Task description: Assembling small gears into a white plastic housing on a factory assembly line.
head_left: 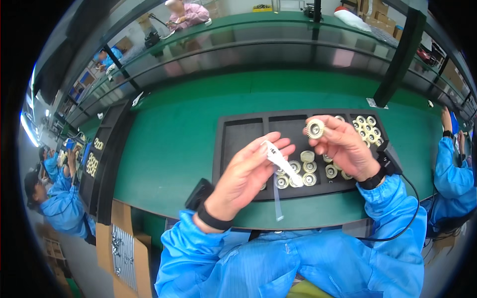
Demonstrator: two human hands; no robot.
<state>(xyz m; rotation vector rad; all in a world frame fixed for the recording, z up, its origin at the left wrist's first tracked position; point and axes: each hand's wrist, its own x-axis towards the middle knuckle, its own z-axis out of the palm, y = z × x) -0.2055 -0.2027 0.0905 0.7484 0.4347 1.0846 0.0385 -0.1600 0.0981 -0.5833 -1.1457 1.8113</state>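
Pinched between the fingers of my right hand (343,146) is a cream toothed gear wheel (315,129) with a metal centre, raised above the black tray. My left hand (248,174), palm turned up, grips a white tapered plastic piece (282,161) with dark marks near its upper end. Its lower end hangs over several similar gears (309,179) in the tray's middle compartment. A translucent strip (278,201) hangs down below my left fingers; I cannot tell what it is attached to. The black compartment tray (241,144) lies under both hands, with more gears (366,128) at its right.
The tray rests on a green worktable (164,149). Another dark tray with gears (92,164) stands at the left edge, above a cardboard box (121,248) of metal parts. A black post (400,59) rises at the far right. Co-workers in blue sit on either side.
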